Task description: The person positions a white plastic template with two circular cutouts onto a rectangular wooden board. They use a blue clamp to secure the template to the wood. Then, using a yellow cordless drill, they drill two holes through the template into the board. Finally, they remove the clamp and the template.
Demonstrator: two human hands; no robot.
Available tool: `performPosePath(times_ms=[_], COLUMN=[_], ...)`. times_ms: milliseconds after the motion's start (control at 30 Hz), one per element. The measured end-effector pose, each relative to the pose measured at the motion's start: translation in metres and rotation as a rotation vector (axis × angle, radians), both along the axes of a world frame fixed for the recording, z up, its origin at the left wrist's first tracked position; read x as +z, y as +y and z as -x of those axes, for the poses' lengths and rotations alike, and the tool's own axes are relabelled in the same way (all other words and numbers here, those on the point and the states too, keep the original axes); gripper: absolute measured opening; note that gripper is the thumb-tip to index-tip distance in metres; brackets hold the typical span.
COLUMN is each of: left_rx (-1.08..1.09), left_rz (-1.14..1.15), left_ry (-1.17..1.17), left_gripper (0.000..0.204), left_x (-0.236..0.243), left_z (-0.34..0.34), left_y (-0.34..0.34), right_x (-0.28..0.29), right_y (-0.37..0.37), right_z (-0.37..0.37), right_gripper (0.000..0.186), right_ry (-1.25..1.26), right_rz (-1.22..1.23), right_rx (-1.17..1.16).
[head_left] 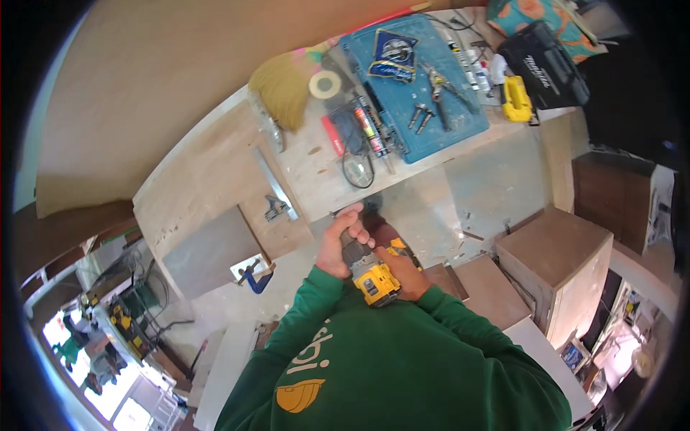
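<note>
Close to my body I hold a yellow and black cordless drill [375, 282]. My right hand [406, 273] is wrapped round its handle. The fingers of my left hand [338, 244] curl about the dark chuck [353, 251] at the drill's front end. A thin dark tip seems to show by my left fingertips, too small to make out. Beyond my hands is the pale wooden workbench [309, 172]. Left of them, a blue clamp [257, 279] grips a grey-brown board [212, 251] at the bench's near edge.
A combination square [277, 188] lies on the bench. Farther back are a straw broom [284, 90], a tape roll [325, 85], a sealant tube [370, 126] and a blue case [417, 136] with pliers [438, 93] on top. A brown cabinet [553, 244] stands to the right.
</note>
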State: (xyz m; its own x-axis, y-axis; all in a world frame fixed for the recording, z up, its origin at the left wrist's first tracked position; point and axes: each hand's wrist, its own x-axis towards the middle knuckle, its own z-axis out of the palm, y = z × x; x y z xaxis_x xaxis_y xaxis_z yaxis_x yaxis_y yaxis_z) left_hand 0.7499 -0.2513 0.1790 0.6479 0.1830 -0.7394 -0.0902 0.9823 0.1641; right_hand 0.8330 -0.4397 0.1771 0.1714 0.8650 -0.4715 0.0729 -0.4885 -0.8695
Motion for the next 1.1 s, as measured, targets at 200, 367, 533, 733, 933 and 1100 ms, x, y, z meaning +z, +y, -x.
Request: performPosePath(times_ms=[200, 367, 533, 733, 933, 1100], left_rx=[-0.035, -0.034, 0.027, -0.033, -0.068, -0.073], left_rz=[-0.078, -0.148, -0.231, -0.247, -0.319, -0.372], left_ry=[-0.139, -0.199, -0.190, -0.201, -0.086, -0.032], left_gripper=[0.028, 0.027, 0.031, 0.029, 0.023, 0.022], left_x=[0.028, 0.045, 0.064, 0.067, 0.077, 0.079], left_z=[-0.006, 0.001, 0.011, -0.006, -0.038, -0.056], left_y=[0.024, 0.049, 0.056, 0.058, 0.044, 0.039], right_x=[0.002, 0.017, 0.027, 0.034, 0.024, 0.042], right_y=[0.006, 0.041, 0.047, 0.056, 0.051, 0.049], right_z=[0.025, 0.033, 0.014, -0.011, -0.034, -0.058], right_gripper=[0.061, 0.056, 0.063, 0.067, 0.039, 0.036], right_ry=[-0.220, 0.641, -0.306, -0.189, 0.413, -0.236], right_rz=[-0.214, 0.213, -0.377, -0.292, 0.100, -0.172], right_rx=[-0.087, -0.623, -0.027, 0.022, -0.382, 0.030])
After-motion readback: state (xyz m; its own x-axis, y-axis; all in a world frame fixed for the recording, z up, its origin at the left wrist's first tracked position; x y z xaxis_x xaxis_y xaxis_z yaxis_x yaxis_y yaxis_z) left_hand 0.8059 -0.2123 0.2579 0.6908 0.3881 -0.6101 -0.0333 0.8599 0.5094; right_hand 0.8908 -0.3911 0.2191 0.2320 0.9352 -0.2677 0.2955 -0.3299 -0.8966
